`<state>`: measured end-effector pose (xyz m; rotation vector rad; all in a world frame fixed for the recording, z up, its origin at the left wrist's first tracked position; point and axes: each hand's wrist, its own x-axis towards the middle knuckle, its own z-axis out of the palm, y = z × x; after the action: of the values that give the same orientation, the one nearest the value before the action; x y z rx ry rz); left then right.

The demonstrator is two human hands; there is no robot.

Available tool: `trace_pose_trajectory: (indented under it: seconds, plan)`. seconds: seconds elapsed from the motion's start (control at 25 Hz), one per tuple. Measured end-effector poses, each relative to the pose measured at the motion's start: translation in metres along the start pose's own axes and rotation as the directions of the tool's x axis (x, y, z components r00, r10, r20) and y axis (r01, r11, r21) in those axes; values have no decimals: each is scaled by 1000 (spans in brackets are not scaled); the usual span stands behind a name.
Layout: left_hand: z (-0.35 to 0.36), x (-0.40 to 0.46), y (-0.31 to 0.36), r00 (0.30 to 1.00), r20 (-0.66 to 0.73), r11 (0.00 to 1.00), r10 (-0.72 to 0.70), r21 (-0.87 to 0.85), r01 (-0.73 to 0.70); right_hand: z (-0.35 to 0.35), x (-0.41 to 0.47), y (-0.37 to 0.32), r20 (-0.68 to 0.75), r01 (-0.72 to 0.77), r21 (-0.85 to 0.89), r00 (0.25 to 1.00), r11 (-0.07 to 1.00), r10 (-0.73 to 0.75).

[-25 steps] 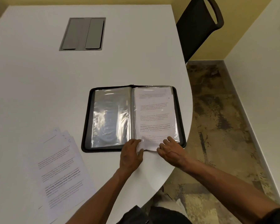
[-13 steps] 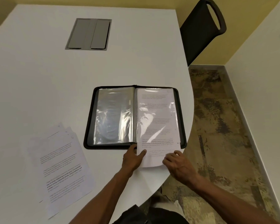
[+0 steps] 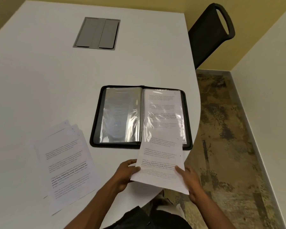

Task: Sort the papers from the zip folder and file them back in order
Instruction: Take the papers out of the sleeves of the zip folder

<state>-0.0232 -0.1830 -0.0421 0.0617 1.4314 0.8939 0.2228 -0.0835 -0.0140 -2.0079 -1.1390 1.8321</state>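
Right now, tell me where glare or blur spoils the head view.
Head view: ceiling light glares off the clear sleeves of the open zip folder, worst on the empty left sleeve; the print on the sheet held by the left hand and right hand is too soft to read; the wide lens bends the table edge.

a white table (image 3: 56, 71) with a rounded near-right edge carries an open black zip folder (image 3: 97, 126) near that edge, a fanned stack of printed papers (image 3: 64, 162) to its left, and a grey 2-flap hatch (image 3: 97, 33) set flush farther back.
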Motion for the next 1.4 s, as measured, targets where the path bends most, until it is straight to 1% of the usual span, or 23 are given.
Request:
trace_pose_trajectory:
  seconds: [0.04, 0.08, 0.16, 0.24, 0.32, 0.4, 0.44, 0.52, 0.56, 0.64, 0.72, 0.8, 0.84, 0.92, 1.0, 1.08, 1.16, 1.28, 1.4]
  plan:
    - [-2, -8, -3, 1000, 10, 1000, -7, -4, 7, -1, -2, 3, 54, -94, 136, 995, 986, 87]
    - [-3, -16, -5, 1000, 30, 1000, -8, -5, 8, -2, -7, 4, 84, -149, 188, 987, 971, 135]
    - [-7, -34, -7, 997, 78, 1000, -6, -15, 7, -2, -22, 6, 112, -195, 193, 978, 962, 176]
    - [-14, -53, -7, 993, 120, 1000, 0, -12, 2, 4, -43, 3, 173, -210, 198, 969, 957, 177]
    - [-26, -72, -4, 987, 160, 999, 20, 24, -24, 13, -65, -3, 230, -207, 189, 960, 960, 162]
    - [-44, -90, -2, 983, 174, 999, 50, -16, -48, 24, -81, -9, 258, -177, 134, 956, 975, 138]
    - [-57, -100, -3, 982, 172, 996, 76, -49, -69, 33, -87, -13, 282, -155, 112, 952, 981, 118]
    - [-82, -118, -4, 976, 154, 988, 155, -15, -155, 56, -99, -24, 320, -75, 86, 946, 993, 44]
    - [-97, -128, -6, 974, 128, 982, 189, 7, -191, 71, -103, -28, 324, -8, 55, 946, 998, -10]
    - [-127, -141, -12, 968, 41, 969, 246, -18, -245, 103, -108, -36, 341, 147, -31, 931, 989, -128]
    - [-157, -144, -19, 952, -97, 954, 291, -50, -297, 140, -106, -44, 370, 282, -112, 902, 953, -224]
    - [-184, -139, -29, 914, -252, 939, 318, -50, -341, 179, -94, -46, 421, 359, -169, 868, 918, -262]
    - [-196, -133, -34, 882, -332, 934, 335, -4, -356, 199, -85, -44, 440, 381, -195, 858, 904, -266]
    - [-215, -122, -41, 808, -461, 929, 367, 134, -345, 234, -68, -41, 457, 405, -266, 852, 875, -256]
    - [-228, -110, -44, 747, -547, 925, 379, 252, -284, 262, -52, -38, 450, 382, -341, 868, 859, -207]
    - [-237, -101, -47, 689, -600, 903, 406, 379, -202, 281, -41, -34, 436, 336, -414, 889, 846, -139]
    - [-241, -92, -52, 636, -623, 859, 456, 494, -133, 293, -34, -29, 431, 286, -468, 900, 836, -67]
    - [-247, -80, -68, 599, -646, 848, 474, 518, -113, 302, -34, -17, 437, 234, -496, 899, 836, 8]
    - [-250, -74, -78, 559, -665, 840, 495, 531, -112, 309, -34, -12, 446, 234, -483, 895, 844, 7]
